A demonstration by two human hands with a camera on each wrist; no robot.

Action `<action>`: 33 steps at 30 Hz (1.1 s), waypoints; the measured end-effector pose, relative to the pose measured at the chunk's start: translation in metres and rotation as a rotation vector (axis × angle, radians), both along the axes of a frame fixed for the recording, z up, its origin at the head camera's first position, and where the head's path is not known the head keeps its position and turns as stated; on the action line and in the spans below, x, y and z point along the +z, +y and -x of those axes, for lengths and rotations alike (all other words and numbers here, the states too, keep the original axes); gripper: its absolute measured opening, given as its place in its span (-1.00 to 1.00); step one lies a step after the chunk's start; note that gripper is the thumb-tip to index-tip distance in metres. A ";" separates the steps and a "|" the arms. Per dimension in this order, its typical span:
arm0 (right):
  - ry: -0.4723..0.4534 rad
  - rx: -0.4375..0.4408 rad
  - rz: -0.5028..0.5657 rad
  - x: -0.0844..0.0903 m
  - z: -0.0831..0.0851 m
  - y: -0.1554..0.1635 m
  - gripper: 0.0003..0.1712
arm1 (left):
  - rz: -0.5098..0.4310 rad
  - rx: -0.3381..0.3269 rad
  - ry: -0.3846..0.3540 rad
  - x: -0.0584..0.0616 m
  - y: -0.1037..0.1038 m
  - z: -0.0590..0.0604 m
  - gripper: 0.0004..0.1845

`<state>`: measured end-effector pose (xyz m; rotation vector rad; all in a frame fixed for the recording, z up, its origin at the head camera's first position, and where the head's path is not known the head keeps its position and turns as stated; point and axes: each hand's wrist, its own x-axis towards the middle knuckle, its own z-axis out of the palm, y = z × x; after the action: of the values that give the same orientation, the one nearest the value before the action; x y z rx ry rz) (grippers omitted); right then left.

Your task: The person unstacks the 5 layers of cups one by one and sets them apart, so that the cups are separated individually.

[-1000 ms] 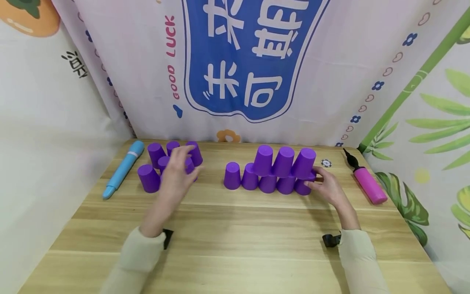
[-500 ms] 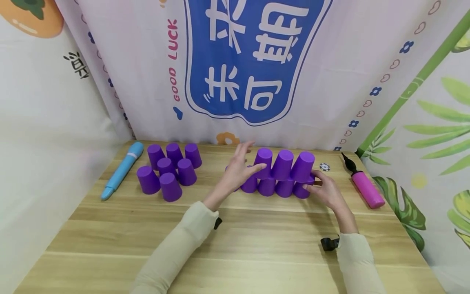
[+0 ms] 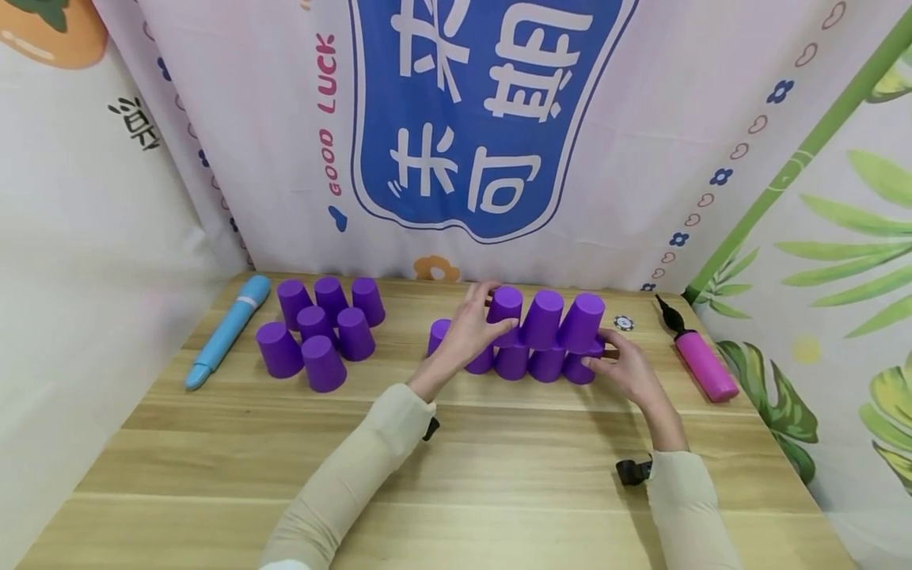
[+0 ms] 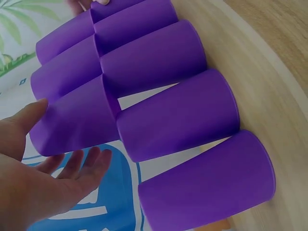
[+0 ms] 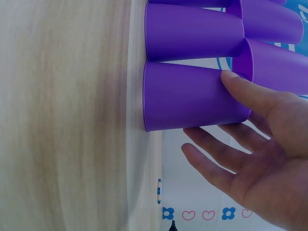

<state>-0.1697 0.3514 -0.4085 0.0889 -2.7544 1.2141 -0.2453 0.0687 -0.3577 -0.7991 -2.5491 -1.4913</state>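
Left hand [image 3: 466,336] had fingers straight, thumb touching the left cup of the upper row [image 3: 505,311]. Right hand [image 3: 627,368] was also open, thumb resting on the rightmost bottom cup [image 5: 192,96]. Nothing gripped by either. Cup pyramid [image 3: 530,336] stood mid-table toward the far edge: five inverted purple cups below, three on top (all upside down, contents not visible). Loose cup cluster [image 3: 321,332] sat left of it, blue pump [image 3: 226,332] far left, pink pump [image 3: 701,360] right, small chip [image 3: 623,322] beside the stack.
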 end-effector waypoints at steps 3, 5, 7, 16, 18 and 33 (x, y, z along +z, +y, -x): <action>0.002 0.000 0.000 0.000 0.001 0.000 -0.32 | -0.002 0.005 0.010 -0.002 0.000 0.001 -0.36; 0.006 0.001 -0.002 0.000 0.001 -0.001 -0.32 | -0.003 0.006 0.012 -0.004 0.000 0.002 -0.37; 0.007 0.000 -0.002 -0.001 0.002 0.000 -0.32 | -0.003 0.009 0.008 -0.005 0.001 0.003 -0.37; 0.003 -0.006 -0.003 -0.004 0.001 -0.001 -0.33 | 0.007 0.030 0.017 -0.002 -0.004 0.001 -0.42; 0.003 -0.006 -0.007 -0.004 0.000 0.000 -0.33 | -0.009 0.042 0.033 0.001 -0.008 0.000 -0.43; -0.002 -0.008 -0.010 -0.001 0.003 0.001 -0.31 | -0.051 0.136 0.159 0.036 -0.076 -0.026 -0.40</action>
<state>-0.1726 0.3527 -0.4095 0.0775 -2.7596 1.1997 -0.2192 -0.0072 -0.3216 -0.6930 -2.3885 -1.3869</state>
